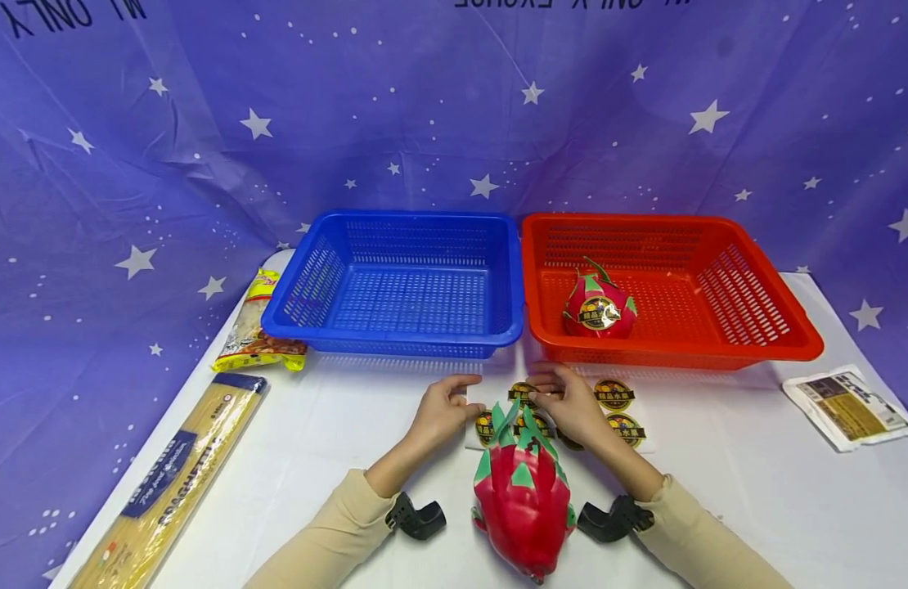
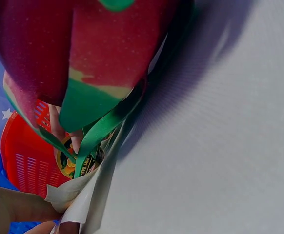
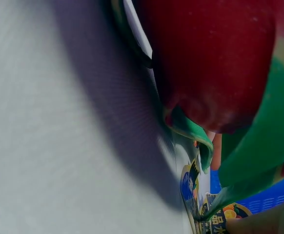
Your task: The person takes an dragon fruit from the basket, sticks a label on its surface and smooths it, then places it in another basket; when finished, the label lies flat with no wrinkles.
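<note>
A large red dragon fruit [image 1: 523, 499] with green leaf tips lies on the table between the forearms. Just beyond it is a white sheet of round stickers [image 1: 648, 401], black and gold with a fruit picture. My left hand [image 1: 439, 411] grips the sheet's left edge between thumb and fingers; the paper bends up there in the left wrist view. On the other side, my right hand [image 1: 569, 405] pinches a sticker [image 3: 230, 212] at its edge, thumb on the printed face. The fruit's leaves hide part of the sheet and fingers in both wrist views.
At the back stand a blue basket [image 1: 391, 334] and a red basket [image 1: 682, 353]. A smaller dragon fruit [image 1: 600, 307] with a sticker sits inside the red one. Left are a yellow-ended food bag [image 1: 258, 327] and a spaghetti pack [image 1: 177, 483]; right, a white-brown packet [image 1: 847, 406].
</note>
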`<state>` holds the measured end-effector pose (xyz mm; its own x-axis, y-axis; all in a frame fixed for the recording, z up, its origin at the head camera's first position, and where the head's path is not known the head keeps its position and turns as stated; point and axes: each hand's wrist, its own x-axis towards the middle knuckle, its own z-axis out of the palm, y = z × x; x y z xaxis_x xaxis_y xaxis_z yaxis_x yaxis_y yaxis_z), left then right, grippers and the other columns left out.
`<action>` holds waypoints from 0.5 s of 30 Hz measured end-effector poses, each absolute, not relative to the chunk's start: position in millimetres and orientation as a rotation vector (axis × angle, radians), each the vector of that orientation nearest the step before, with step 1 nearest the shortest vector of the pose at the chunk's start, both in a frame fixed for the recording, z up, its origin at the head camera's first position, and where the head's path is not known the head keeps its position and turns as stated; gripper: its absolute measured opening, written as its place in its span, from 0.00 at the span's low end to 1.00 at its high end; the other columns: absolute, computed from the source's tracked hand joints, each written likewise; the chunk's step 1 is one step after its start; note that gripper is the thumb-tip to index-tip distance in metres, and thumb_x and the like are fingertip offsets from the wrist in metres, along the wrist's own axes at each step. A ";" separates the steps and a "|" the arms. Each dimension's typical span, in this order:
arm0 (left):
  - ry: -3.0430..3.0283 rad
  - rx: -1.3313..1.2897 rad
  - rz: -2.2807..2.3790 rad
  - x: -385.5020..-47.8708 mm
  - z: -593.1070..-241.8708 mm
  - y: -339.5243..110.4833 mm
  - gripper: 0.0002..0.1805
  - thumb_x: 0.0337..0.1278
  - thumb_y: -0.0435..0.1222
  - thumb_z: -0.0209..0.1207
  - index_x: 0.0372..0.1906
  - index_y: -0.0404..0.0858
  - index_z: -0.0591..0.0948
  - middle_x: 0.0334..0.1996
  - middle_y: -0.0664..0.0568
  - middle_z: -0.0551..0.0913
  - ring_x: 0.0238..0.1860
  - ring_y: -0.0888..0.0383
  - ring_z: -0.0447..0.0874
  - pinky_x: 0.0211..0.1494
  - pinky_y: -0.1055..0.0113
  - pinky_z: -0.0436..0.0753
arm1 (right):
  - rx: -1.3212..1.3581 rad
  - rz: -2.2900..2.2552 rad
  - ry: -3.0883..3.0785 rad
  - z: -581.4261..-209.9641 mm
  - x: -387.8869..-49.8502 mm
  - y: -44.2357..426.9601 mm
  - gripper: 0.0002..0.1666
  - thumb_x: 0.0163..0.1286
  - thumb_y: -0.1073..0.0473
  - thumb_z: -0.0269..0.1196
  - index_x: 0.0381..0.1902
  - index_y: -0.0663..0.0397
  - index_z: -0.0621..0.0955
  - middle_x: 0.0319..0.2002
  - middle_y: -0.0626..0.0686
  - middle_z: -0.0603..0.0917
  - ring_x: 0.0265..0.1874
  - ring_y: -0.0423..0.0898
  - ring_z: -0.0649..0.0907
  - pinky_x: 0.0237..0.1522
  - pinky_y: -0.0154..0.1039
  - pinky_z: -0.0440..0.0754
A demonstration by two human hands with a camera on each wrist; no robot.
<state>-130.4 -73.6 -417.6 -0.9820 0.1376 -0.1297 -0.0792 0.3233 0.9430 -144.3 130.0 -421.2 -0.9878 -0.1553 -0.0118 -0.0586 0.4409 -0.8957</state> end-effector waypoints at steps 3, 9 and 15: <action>2.407 0.053 1.720 -130.2 -417.6 -73.6 0.25 0.42 0.28 0.63 0.52 0.33 0.76 0.09 0.59 0.64 0.14 0.65 0.61 0.32 0.73 0.70 | -0.193 -1.618 2.562 -422.6 -144.7 130.1 0.24 0.58 0.71 0.59 0.54 0.67 0.72 0.42 0.65 0.82 0.37 0.51 0.82 0.35 0.28 0.78; 2.418 0.052 1.716 -130.4 -418.0 -73.2 0.24 0.42 0.29 0.63 0.51 0.33 0.76 0.08 0.60 0.63 0.14 0.65 0.61 0.37 0.70 0.71 | -0.242 -1.602 2.587 -423.5 -144.4 130.8 0.19 0.59 0.71 0.58 0.49 0.65 0.76 0.39 0.63 0.82 0.34 0.48 0.81 0.35 0.28 0.77; 2.413 0.046 1.716 -129.8 -417.5 -73.1 0.24 0.42 0.29 0.63 0.51 0.34 0.77 0.08 0.60 0.63 0.15 0.65 0.61 0.41 0.69 0.72 | -0.279 -1.550 2.662 -421.7 -141.7 132.4 0.13 0.59 0.67 0.60 0.44 0.58 0.81 0.37 0.59 0.84 0.34 0.47 0.81 0.36 0.31 0.76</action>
